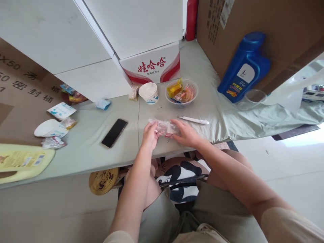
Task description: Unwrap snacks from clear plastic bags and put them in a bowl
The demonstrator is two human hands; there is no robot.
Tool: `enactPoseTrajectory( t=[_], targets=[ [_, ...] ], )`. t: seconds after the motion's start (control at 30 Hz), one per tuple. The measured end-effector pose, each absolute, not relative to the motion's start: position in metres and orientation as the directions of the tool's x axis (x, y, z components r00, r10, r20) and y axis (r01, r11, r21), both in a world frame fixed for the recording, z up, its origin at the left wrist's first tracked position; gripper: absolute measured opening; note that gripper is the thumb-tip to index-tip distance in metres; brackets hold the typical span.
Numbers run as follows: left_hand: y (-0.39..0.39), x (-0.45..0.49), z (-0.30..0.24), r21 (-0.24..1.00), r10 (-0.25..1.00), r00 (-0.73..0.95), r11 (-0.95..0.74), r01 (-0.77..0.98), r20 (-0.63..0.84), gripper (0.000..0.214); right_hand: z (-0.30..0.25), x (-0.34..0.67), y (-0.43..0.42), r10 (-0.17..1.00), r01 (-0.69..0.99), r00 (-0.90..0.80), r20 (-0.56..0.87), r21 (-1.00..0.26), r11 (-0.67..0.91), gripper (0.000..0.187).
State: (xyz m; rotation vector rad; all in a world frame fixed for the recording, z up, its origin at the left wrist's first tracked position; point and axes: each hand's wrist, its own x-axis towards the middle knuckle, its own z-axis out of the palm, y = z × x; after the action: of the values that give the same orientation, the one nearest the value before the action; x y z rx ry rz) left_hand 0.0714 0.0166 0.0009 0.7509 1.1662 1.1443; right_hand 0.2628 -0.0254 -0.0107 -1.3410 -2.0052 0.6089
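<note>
A crinkled clear plastic packet [164, 127] with pinkish bits lies between my hands just above the cloth-covered table. My left hand [150, 135] pinches its left end between thumb and fingers. On the right end, my right hand [186, 133] has its fingers curved around the plastic. What is inside the packet is too blurred to make out. Behind my right hand rests a white utility knife [193, 120]. Farther back stand a paper cup [149, 93] and a clear plastic bowl [181, 103] holding several wrapped snacks.
A black phone [114, 133] lies to the left. Beyond it are a flattened paper cup [50, 128] and crumpled wrappers [53, 142]. A blue bottle [244, 69] and clear cup [255, 98] stand at right. White boxes [154, 64] and a brown carton [283, 37] line the back.
</note>
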Motion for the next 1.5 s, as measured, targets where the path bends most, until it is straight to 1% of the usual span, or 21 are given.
enactPoseTrajectory(
  t=[0.13, 0.23, 0.33, 0.4, 0.5, 0.53, 0.6, 0.67, 0.7, 0.77, 0.87, 0.93, 1.03, 1.1, 1.17, 1.23, 1.3, 1.33, 1.37, 1.43, 1.5],
  targets=[
    [0.016, 0.069, 0.013, 0.873, 0.908, -0.119, 0.341, -0.349, -0.402, 0.021, -0.012, 0.264, -0.026, 0.94, 0.622, -0.214, 0.266, -0.705, 0.341, 0.048],
    [0.021, 0.059, 0.015, 0.877, 0.89, -0.212, 0.309, -0.368, -0.403, 0.018, -0.014, 0.28, -0.027, 0.943, 0.634, -0.124, 0.307, -0.707, 0.314, 0.031],
    [0.027, 0.044, 0.011, 0.915, 0.894, -0.306, 0.219, -0.339, -0.327, 0.033, -0.014, 0.3, -0.028, 0.938, 0.66, -0.001, 0.345, -0.705, 0.26, 0.017],
    [0.03, 0.033, 0.006, 0.952, 0.88, -0.401, 0.153, -0.267, -0.254, 0.043, -0.013, 0.31, -0.029, 0.925, 0.686, 0.096, 0.368, -0.697, 0.206, 0.017],
    [0.032, 0.019, 0.0, 1.0, 0.866, -0.501, -0.004, -0.023, -0.008, 0.042, -0.012, 0.313, -0.031, 0.872, 0.707, 0.2, 0.448, -0.681, 0.188, 0.022],
    [0.032, 0.016, -0.001, 0.993, 0.883, -0.458, -0.06, 0.105, 0.102, 0.04, -0.012, 0.311, -0.03, 0.856, 0.706, 0.197, 0.479, -0.674, 0.214, 0.027],
    [0.028, 0.014, -0.003, 0.912, 0.938, -0.234, -0.152, 0.381, 0.254, 0.04, -0.014, 0.305, -0.024, 0.852, 0.694, 0.135, 0.506, -0.662, 0.283, 0.046],
    [0.023, 0.016, -0.004, 0.787, 0.971, 0.006, -0.196, 0.585, 0.238, 0.05, -0.018, 0.298, -0.015, 0.884, 0.685, 0.051, 0.465, -0.661, 0.308, 0.064],
    [0.02, 0.018, -0.003, 0.733, 0.979, 0.064, -0.189, 0.653, 0.195, 0.054, -0.02, 0.296, -0.011, 0.901, 0.686, 0.02, 0.432, -0.661, 0.302, 0.066],
    [0.014, 0.023, 0.0, 0.657, 0.986, 0.074, -0.156, 0.738, 0.151, 0.048, -0.022, 0.294, -0.006, 0.919, 0.697, -0.022, 0.393, -0.653, 0.296, 0.05],
    [0.006, 0.028, 0.009, 0.59, 0.974, 0.092, -0.198, 0.783, 0.205, 0.022, -0.018, 0.296, -0.012, 0.887, 0.686, -0.051, 0.459, -0.63, 0.365, 0.013],
    [0.0, 0.029, 0.018, 0.56, 0.952, 0.135, -0.272, 0.782, 0.274, 0.011, -0.011, 0.299, -0.023, 0.852, 0.646, -0.06, 0.52, -0.63, 0.43, 0.01],
    [-0.012, 0.027, 0.031, 0.572, 0.921, 0.23, -0.378, 0.728, 0.315, 0.012, 0.004, 0.303, -0.042, 0.856, 0.566, -0.08, 0.51, -0.684, 0.461, 0.014],
    [-0.02, 0.025, 0.037, 0.64, 0.916, 0.345, -0.392, 0.66, 0.205, 0.014, 0.012, 0.305, -0.051, 0.899, 0.512, -0.17, 0.403, -0.744, 0.43, 0.031],
    [-0.027, 0.021, 0.039, 0.745, 0.9, 0.436, -0.298, 0.597, 0.01, 0.012, 0.015, 0.306, -0.053, 0.913, 0.499, -0.333, 0.237, -0.777, 0.384, 0.043],
    [-0.03, 0.018, 0.039, 0.837, 0.866, 0.461, -0.1, 0.538, -0.192, 0.008, 0.013, 0.304, -0.051, 0.898, 0.595, -0.433, 0.077, -0.724, 0.349, 0.037],
    [-0.027, 0.015, 0.038, 0.86, 0.862, 0.405, 0.066, 0.506, -0.304, 0.014, 0.007, 0.299, -0.045, 0.926, 0.754, -0.377, -0.022, -0.588, 0.293, 0.031],
    [-0.024, 0.013, 0.037, 0.854, 0.895, 0.337, 0.085, 0.514, -0.292, 0.017, 0.003, 0.296, -0.042, 0.948, 0.82, -0.315, -0.037, -0.515, 0.252, 0.03],
    [-0.02, 0.013, 0.036, 0.84, 0.943, 0.248, 0.056, 0.539, -0.222, 0.017, 0.001, 0.293, -0.039, 0.968, 0.867, -0.248, -0.037, -0.455, 0.205, 0.031],
    [-0.009, 0.014, 0.033, 0.784, 0.994, 0.108, -0.082, 0.615, 0.019, 0.016, -0.002, 0.286, -0.034, 0.99, 0.914, -0.143, -0.019, -0.385, 0.125, 0.035],
    [0.002, 0.019, 0.029, 0.73, 0.978, 0.112, -0.205, 0.653, 0.174, 0.03, 0.0, 0.279, -0.029, 0.995, 0.923, -0.095, 0.006, -0.373, 0.091, 0.04]
  ],
)
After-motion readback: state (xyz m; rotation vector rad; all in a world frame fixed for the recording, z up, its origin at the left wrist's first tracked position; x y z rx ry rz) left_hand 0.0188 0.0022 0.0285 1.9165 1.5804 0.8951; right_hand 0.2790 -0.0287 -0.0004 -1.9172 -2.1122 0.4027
